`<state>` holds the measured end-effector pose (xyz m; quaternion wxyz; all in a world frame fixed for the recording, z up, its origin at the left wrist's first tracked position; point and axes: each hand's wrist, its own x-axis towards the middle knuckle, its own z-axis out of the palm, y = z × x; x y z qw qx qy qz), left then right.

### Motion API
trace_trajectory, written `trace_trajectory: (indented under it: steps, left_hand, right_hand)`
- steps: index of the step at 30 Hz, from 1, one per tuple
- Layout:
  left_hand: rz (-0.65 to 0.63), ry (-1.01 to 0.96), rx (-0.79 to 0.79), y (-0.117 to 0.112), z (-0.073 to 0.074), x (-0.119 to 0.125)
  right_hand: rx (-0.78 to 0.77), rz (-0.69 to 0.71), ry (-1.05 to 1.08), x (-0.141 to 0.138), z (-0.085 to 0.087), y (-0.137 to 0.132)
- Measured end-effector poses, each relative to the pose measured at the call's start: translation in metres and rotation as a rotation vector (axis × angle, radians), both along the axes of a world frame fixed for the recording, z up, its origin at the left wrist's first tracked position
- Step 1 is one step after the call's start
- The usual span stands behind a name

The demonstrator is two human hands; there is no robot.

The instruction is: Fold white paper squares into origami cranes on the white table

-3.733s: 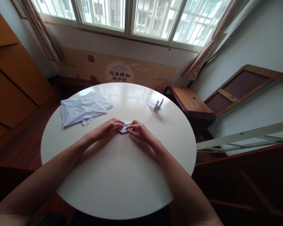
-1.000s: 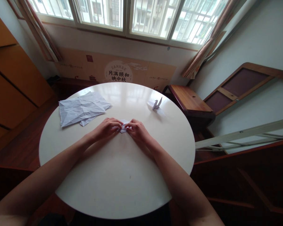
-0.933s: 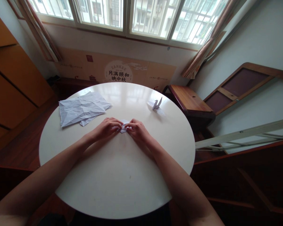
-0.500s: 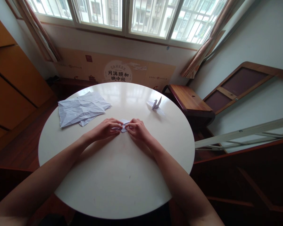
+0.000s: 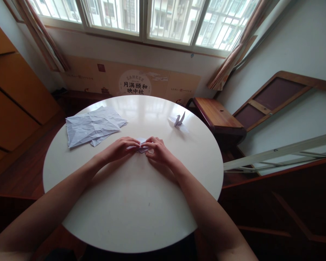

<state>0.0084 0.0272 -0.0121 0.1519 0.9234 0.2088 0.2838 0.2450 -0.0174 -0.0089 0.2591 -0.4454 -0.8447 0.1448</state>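
Observation:
A small piece of folded white paper (image 5: 142, 149) lies on the round white table (image 5: 130, 203), mostly covered by my fingers. My left hand (image 5: 122, 148) grips its left side, with the fingers bent over it. From the other side my right hand (image 5: 157, 149) reaches in, and its thumb and fingers pinch the paper close to the left fingertips. The exact folds under the fingers are hidden. Farther back on the right stands a finished paper crane (image 5: 178, 121). On the left lie several creased, unfolded sheets of paper (image 5: 93, 125), overlapping each other.
Beyond the table is a wall with a printed cardboard panel (image 5: 97, 78) under a barred window (image 5: 114, 21). A wooden stool (image 5: 218, 114) stands past the table at right. An orange cabinet (image 5: 13, 90) is on the left.
My right fingers have shifted slightly left and inward over the folded paper, toward the left fingertips. The view has moved a little; the crane and sheets stay in place.

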Motion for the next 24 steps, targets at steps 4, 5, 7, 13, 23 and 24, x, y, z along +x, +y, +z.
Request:
trace_trajectory:
  steps: [4,5,7,13,23,24]
  left_hand:
    - [0.017,-0.027,-0.022,-0.0009,0.0016,0.0001]
    - [0.024,-0.027,-0.025,-0.0011,0.0021,0.0002]
    - [0.023,-0.016,-0.025,-0.0015,0.0028,0.0004]
    - [-0.018,0.069,-0.001,-0.0026,0.0043,-0.0006]
    - [-0.035,0.041,-0.002,0.0001,0.0000,-0.0018]
    - [-0.016,0.035,-0.012,-0.0001,-0.0003,-0.0016]
  right_hand:
    - [0.002,-0.003,-0.005,0.0014,0.0009,0.0009]
    - [0.004,-0.006,-0.004,0.0015,0.0017,0.0009]
    - [0.009,-0.009,-0.003,0.0014,0.0034,0.0005]
    - [0.022,-0.023,0.008,-0.0001,0.0055,-0.0006]
    - [0.051,0.038,-0.001,0.0025,0.0055,-0.0022]
    - [0.055,0.039,-0.007,0.0027,0.0055,-0.0026]
